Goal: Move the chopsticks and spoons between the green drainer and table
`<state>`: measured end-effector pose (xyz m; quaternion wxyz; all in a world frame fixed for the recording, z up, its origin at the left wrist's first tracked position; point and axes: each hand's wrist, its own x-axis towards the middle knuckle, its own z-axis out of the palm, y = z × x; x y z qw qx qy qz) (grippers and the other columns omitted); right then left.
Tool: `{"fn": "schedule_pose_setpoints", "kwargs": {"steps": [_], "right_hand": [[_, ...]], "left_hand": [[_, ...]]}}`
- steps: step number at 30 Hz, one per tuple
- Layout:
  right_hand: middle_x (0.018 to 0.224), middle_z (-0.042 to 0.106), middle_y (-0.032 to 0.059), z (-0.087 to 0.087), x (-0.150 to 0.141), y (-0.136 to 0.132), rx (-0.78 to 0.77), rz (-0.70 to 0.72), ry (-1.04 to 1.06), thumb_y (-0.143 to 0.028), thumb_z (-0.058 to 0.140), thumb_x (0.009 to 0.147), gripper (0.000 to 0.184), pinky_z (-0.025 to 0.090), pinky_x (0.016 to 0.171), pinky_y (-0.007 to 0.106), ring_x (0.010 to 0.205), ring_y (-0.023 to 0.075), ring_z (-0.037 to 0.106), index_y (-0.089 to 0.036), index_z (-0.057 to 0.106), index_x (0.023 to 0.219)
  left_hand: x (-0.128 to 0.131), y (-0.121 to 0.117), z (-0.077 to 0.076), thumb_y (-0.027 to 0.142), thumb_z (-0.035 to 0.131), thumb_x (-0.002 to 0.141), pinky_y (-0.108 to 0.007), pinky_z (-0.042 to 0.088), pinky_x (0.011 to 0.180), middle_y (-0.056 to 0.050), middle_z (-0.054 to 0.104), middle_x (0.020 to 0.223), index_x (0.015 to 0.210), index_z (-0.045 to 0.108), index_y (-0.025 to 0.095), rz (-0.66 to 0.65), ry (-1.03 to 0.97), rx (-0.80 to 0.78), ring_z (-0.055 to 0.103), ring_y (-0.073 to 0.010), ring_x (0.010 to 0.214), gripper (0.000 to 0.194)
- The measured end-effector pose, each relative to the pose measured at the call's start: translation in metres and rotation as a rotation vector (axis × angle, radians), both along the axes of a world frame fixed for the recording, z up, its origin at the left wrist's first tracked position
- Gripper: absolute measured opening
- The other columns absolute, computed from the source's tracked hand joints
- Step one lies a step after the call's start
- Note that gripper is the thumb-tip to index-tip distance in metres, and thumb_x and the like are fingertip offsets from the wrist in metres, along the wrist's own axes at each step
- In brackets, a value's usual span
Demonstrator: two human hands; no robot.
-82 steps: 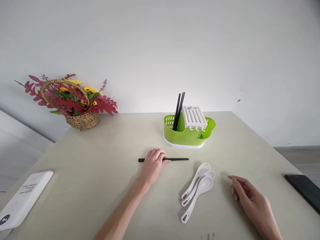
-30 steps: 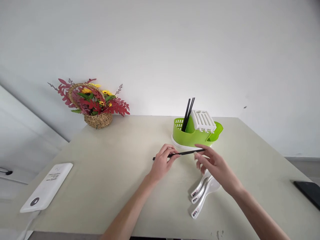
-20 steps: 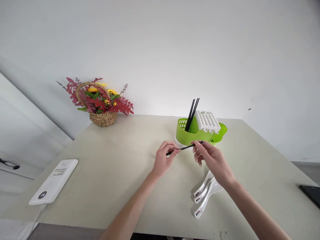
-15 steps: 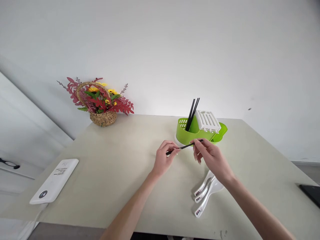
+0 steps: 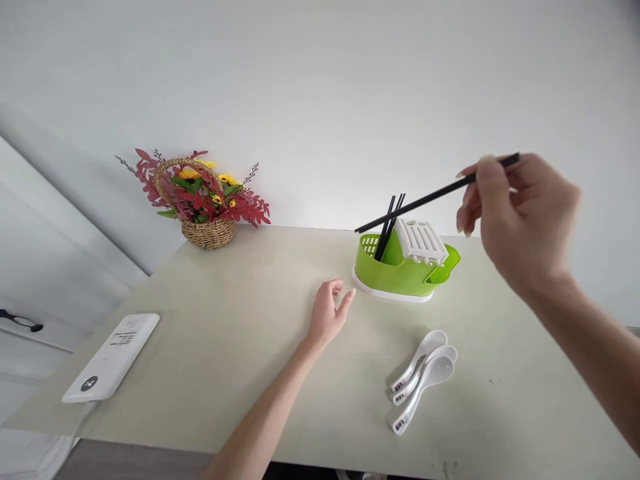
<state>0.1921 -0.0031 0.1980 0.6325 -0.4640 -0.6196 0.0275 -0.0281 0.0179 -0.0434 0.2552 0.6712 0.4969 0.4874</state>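
My right hand is raised well above the table and pinches a black chopstick near its upper end. The stick slants down to the left, and its tip hangs just above the green cutlery holder. Black chopsticks stand upright in the holder's left compartment, beside its white slotted rack. My left hand hovers low over the table left of the holder, fingers loosely apart and holding nothing. Three white spoons lie stacked on the table in front of the holder.
A wicker basket of red and yellow flowers stands at the back left by the wall. A white flat device lies near the table's left front edge. The beige table ends at the wall behind.
My left hand has let go of the chopstick and opened. My right hand has lifted the chopstick up and to the right, swinging its tip over the green holder.
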Motion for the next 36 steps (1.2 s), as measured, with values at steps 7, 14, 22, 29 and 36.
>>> {"fn": "schedule_pose_setpoints", "kwargs": {"steps": [7,14,22,29,36], "right_hand": [[0.057,0.062,-0.0038,0.009,0.003,0.042,-0.247,-0.112,-0.238,-0.021,0.054,0.106,0.023,0.045,0.060,0.026,0.049,0.0093,0.057,-0.019,0.068,0.087],[0.053,0.064,-0.0046,-0.019,-0.003,0.088,-0.467,-0.018,-0.379,-0.021,0.058,0.105,0.033,0.051,0.067,0.031,0.048,0.0141,0.061,-0.022,0.061,0.072],[0.050,0.064,-0.0016,-0.039,0.000,0.131,-0.633,0.053,-0.415,-0.018,0.063,0.099,0.033,0.054,0.069,0.035,0.047,0.0162,0.062,-0.021,0.064,0.066],[0.054,0.068,-0.0024,-0.043,-0.003,0.140,-0.708,0.025,-0.383,-0.021,0.061,0.099,0.030,0.057,0.068,0.034,0.047,0.0158,0.065,-0.021,0.067,0.069],[0.063,0.073,-0.0021,-0.038,-0.007,0.120,-0.506,0.003,-0.326,-0.019,0.063,0.096,0.028,0.055,0.064,0.033,0.044,0.0144,0.063,-0.012,0.066,0.123]], "left_hand": [[0.001,0.002,-0.010,0.039,0.060,0.102,-0.040,0.054,0.093,-0.006,0.069,0.104,0.107,0.062,0.022,-0.091,0.113,0.089,0.066,-0.0206,0.096,0.018],[0.000,0.002,-0.006,0.038,0.057,0.103,-0.036,0.053,0.086,-0.006,0.069,0.100,0.095,0.065,0.022,-0.085,0.082,0.018,0.063,-0.0194,0.089,0.020],[0.002,0.003,-0.008,0.032,0.057,0.103,-0.037,0.052,0.086,-0.006,0.068,0.098,0.094,0.064,0.022,-0.078,0.121,0.037,0.064,-0.0204,0.090,0.015],[0.003,0.003,-0.008,0.030,0.058,0.102,-0.038,0.052,0.087,-0.005,0.068,0.097,0.094,0.063,0.022,-0.086,0.138,0.048,0.065,-0.0208,0.092,0.012],[0.002,0.004,-0.008,0.030,0.058,0.102,-0.037,0.052,0.085,-0.005,0.068,0.096,0.094,0.063,0.022,-0.086,0.149,0.049,0.065,-0.0204,0.090,0.013]]}}
